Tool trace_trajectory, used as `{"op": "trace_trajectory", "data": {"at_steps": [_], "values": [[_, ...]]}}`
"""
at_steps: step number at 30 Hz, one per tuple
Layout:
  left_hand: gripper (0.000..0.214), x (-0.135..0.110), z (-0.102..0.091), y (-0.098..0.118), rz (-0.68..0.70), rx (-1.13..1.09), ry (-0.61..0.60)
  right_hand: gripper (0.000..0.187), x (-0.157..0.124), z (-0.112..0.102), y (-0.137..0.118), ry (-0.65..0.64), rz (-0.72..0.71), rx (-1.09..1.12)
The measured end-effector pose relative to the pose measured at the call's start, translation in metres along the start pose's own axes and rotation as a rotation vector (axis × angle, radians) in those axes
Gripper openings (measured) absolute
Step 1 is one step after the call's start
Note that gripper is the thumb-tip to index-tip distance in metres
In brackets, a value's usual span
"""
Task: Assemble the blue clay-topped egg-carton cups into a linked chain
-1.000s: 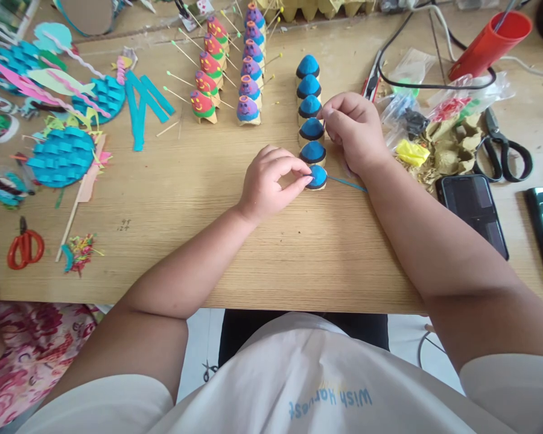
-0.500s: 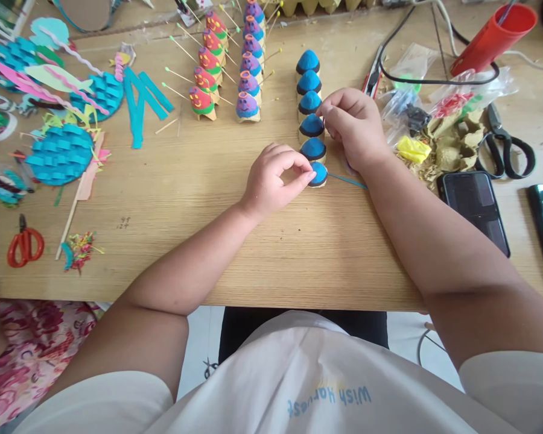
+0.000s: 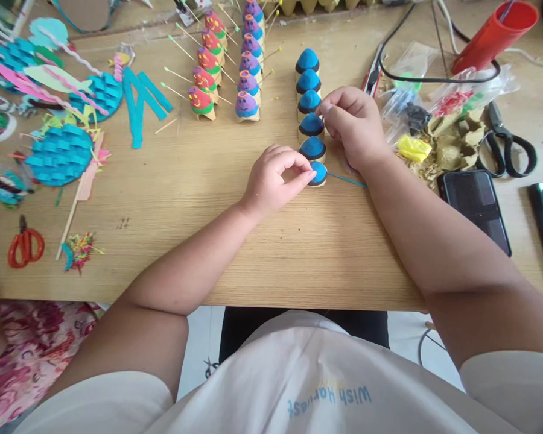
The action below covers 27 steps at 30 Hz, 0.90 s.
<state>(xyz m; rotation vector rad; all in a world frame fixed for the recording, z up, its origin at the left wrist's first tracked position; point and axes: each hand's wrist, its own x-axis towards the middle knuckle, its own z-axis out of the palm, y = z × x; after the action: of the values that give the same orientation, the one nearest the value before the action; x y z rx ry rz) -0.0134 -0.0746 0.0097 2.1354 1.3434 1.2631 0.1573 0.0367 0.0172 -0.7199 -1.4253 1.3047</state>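
Observation:
A row of several joined egg-carton cups (image 3: pixel 312 146) with blue domed tops and dark bands runs away from me down the table. My left hand (image 3: pixel 276 178) pinches thumb and forefinger together at the left edge of the nearest cup, steadying the row by touch. Beside the right side of the middle cups, my right hand (image 3: pixel 355 126) is closed in a pinch. A small dark sliver shows at its fingertips, too small to name. From the nearest cup a thin blue strip (image 3: pixel 347 179) stretches right, towards my right forearm.
Painted egg-carton caterpillars (image 3: pixel 203 75) with pins stand at back left, near woven blue paper crafts (image 3: pixel 61 154). Red-handled scissors (image 3: pixel 26 247) lie left. On the right are black scissors (image 3: pixel 509 144), a phone (image 3: pixel 474 208), plastic bags of clay and a red cup (image 3: pixel 495 39).
Nothing has clearly moved; both hands keep their places at the cup row, and the view has shifted very slightly.

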Motion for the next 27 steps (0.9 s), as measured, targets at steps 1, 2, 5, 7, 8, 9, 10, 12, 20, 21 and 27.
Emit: {"op": "trace_trajectory", "data": {"at_steps": [1,2,5,7,8,9,10,12,20,21,27], "values": [[0.012,0.0,0.0002,0.0006,-0.003,-0.009,0.002,0.014,-0.0003,0.0008,-0.0006,0.001,0.0,0.007],[0.012,0.0,0.0005,0.001,-0.009,-0.019,0.004,0.015,-0.0005,0.0015,-0.001,0.002,0.002,0.013],[0.013,-0.0001,0.0018,0.0019,-0.051,-0.052,0.02,0.015,0.0001,0.0022,-0.0007,0.01,0.003,0.033],[0.013,-0.0001,0.0029,0.0017,-0.098,-0.085,0.032,0.012,0.0008,0.0017,0.0005,0.009,-0.005,0.042],[0.012,-0.0001,0.0035,0.0013,-0.12,-0.111,0.035,0.012,0.001,0.0012,0.0013,0.004,-0.01,0.04],[0.012,-0.0001,0.004,0.0006,-0.14,-0.143,0.038,0.011,0.0012,0.0008,0.0021,-0.003,-0.011,0.035],[0.013,0.0,0.0045,-0.0004,-0.159,-0.18,0.039,0.012,0.0012,0.0003,0.0028,-0.008,-0.019,0.03],[0.016,0.0002,0.0053,-0.0027,-0.197,-0.262,0.041,0.013,0.0013,-0.0007,0.0038,-0.017,-0.033,0.02],[0.015,0.0003,0.0052,-0.0047,-0.207,-0.362,0.037,0.02,0.0018,-0.0042,0.0018,-0.041,0.005,-0.058],[0.014,0.0004,0.005,-0.0041,-0.199,-0.356,0.034,0.021,0.0017,-0.0041,0.0013,-0.034,0.013,-0.069],[0.011,0.0016,0.0053,-0.0027,-0.195,-0.334,0.023,0.018,0.0013,-0.0024,-0.0015,-0.021,0.03,-0.081]]}}
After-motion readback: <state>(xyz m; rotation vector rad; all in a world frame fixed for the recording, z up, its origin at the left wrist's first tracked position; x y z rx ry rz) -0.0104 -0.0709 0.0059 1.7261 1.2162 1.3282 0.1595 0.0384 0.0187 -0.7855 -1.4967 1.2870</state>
